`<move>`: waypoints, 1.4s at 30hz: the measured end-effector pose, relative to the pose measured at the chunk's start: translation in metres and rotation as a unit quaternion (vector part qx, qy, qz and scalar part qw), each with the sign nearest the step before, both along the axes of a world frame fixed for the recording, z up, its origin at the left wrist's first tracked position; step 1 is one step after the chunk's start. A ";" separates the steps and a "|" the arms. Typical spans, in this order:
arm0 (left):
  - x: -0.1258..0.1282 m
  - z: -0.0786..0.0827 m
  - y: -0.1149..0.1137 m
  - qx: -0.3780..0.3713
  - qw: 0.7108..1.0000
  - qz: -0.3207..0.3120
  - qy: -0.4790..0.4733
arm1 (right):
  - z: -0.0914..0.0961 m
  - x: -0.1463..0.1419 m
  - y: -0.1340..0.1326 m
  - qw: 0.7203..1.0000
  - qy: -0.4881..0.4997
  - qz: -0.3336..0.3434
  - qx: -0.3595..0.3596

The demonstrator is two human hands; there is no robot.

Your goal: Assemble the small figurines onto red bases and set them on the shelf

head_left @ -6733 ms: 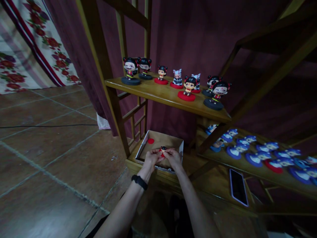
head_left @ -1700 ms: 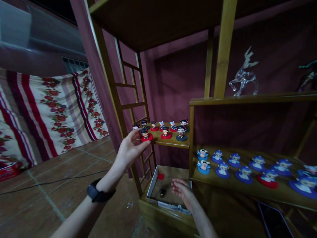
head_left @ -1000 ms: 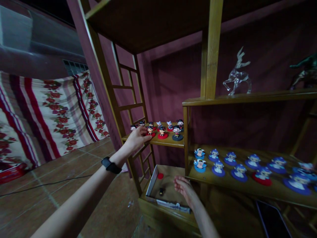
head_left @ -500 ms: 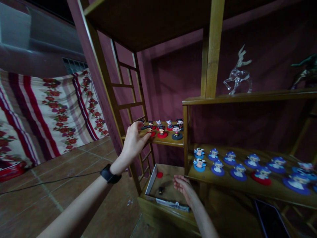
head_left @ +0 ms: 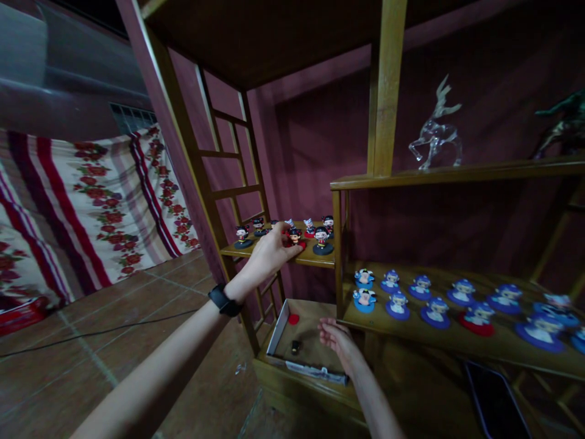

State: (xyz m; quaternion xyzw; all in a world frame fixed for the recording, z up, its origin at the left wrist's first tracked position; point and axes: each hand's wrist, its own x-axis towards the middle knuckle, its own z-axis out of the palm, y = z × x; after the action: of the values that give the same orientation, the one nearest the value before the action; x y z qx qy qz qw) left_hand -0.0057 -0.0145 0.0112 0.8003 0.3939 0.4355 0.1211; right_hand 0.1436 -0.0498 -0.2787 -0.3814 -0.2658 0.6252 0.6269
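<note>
Since the wooden rack (head_left: 386, 91) fills the view, start there; its small shelf (head_left: 315, 259) runs under the fingertips of the left hand (head_left: 272, 250); a longer shelf (head_left: 457, 341) of blue-base figures (head_left: 434, 317) sits right of and above the right hand (head_left: 336, 338); cardboard box (head_left: 275, 320) lies open directly under the right hand, below and right of the left. Left hand stretched out, fingertips on red-base figurine (head_left: 295, 235) at the shelf front; pinching or only touching, cannot tell; right hand loosely spread, empty, hovering over the box. Neighbour figures (head_left: 322, 239) crowd just beyond the left fingertips; black-base figurine (head_left: 242, 235) stands just left of that hand; red disc (head_left: 293, 319) and small dark piece (head_left: 295, 347) lie in the box, left of the right hand. Risk, my judgement: figures packed tight, so a sideways knuckle could topple neighbours; a loose pinch near the shelf edge could drop the figurine to the floor (head_left: 114, 317).
</note>
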 end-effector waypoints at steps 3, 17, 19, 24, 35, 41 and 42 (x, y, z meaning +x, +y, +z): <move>0.003 -0.002 0.000 -0.013 0.999 -0.018 -0.024 | 0.004 0.000 -0.002 1.000 0.000 -0.005 -0.007; -0.004 0.001 -0.005 -0.019 0.998 -0.035 -0.040 | 0.007 -0.001 -0.003 1.000 -0.017 -0.007 -0.018; -0.014 0.003 -0.004 0.030 0.999 0.011 -0.038 | 0.008 -0.002 -0.003 1.000 -0.019 -0.009 -0.019; -0.036 0.003 0.002 0.088 0.991 0.098 -0.029 | 0.009 -0.003 -0.004 1.000 -0.013 -0.005 -0.009; -0.050 -0.005 0.025 -0.022 0.993 0.059 -0.101 | 0.007 -0.005 -0.001 1.000 -0.023 0.005 -0.019; -0.037 -0.009 0.034 -0.105 0.985 -0.008 -0.138 | 0.008 -0.007 -0.003 1.000 -0.021 0.011 -0.015; -0.035 -0.009 0.034 -0.105 0.986 -0.004 -0.132 | 0.009 -0.006 -0.003 1.000 -0.022 0.009 -0.015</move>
State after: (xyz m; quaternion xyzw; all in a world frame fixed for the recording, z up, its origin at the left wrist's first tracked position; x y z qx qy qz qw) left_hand -0.0405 0.0199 0.0027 0.7199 0.4150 0.4934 0.2570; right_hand 0.1373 -0.0527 -0.2702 -0.4018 -0.2737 0.6262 0.6096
